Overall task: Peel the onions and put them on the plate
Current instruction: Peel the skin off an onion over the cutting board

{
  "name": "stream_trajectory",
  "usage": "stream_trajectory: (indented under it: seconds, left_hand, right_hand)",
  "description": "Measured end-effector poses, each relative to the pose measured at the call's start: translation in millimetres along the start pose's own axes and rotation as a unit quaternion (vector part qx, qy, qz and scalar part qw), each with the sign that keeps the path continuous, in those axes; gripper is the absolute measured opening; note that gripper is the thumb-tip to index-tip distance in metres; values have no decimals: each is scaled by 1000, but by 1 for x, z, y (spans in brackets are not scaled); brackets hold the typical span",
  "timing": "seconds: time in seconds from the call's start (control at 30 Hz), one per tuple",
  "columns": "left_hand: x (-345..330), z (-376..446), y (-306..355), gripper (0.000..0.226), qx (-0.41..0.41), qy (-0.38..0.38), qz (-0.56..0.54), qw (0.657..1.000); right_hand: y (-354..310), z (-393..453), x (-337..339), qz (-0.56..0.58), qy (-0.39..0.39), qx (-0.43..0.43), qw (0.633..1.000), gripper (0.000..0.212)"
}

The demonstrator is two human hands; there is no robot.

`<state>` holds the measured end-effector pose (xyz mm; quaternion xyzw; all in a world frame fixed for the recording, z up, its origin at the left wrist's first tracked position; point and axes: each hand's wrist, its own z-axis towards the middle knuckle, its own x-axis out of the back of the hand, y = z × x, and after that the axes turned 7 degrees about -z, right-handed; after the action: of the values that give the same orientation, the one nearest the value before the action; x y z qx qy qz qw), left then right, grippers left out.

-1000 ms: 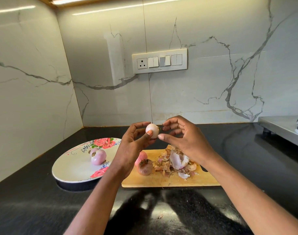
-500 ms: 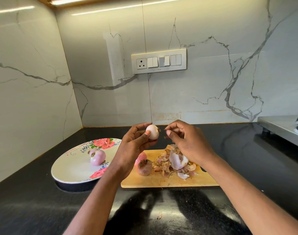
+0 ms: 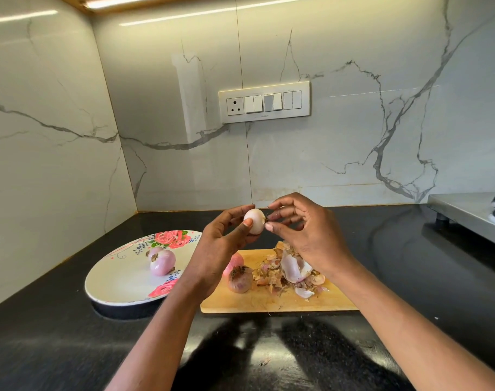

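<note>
Since half a second ago, right hand (image 3: 311,238) has closed back onto the root tuft, thumb and forefinger pinching it. Black counter (image 3: 395,277). Floral plate (image 3: 119,280) holds two peeled onions (image 3: 161,262). Cutting board (image 3: 268,301) carries skins (image 3: 291,272) and unpeeled onion (image 3: 240,278). Left hand (image 3: 220,249) grips pale onion (image 3: 254,220) above the board, fingers curled round it.

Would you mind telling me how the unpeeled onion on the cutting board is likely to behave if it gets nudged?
The unpeeled onion looks round, so it would probably roll on the flat cutting board. The pile of peels beside it may stop it on that side. Its dry skin looks papery, so it likely flakes rather than slips.
</note>
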<state>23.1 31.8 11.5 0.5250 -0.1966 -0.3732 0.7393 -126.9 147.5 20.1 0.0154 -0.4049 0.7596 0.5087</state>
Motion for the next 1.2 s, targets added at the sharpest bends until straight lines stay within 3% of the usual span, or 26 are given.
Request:
stream_trajectory:
  seconds: [0.2,0.43,0.63,0.83,1.0,1.2]
  left_hand:
    - [-1,0,-1,45,-2,-17,16,1000]
    - [0,-2,-2,44,-3,-45,-7,999]
    - [1,2,3,41,13,5,-149,989]
    - [1,2,3,34,14,15,-112,994]
    - [2,2,2,34,13,5,-75,997]
    - [2,1,1,40,11,16,-56,998]
  right_hand:
    - [-1,-1,2,5,1,-31,1000,27]
    - [-6,2,-3,89,-45,-85,991,28]
    - [-10,2,4,249,-35,-211,945,15]
    - [-1,2,5,71,-68,-124,987,5]
    - [2,-4,-2,-78,-104,-41,991,11]
    - [7,-3,0,-109,-78,-29,991,18]
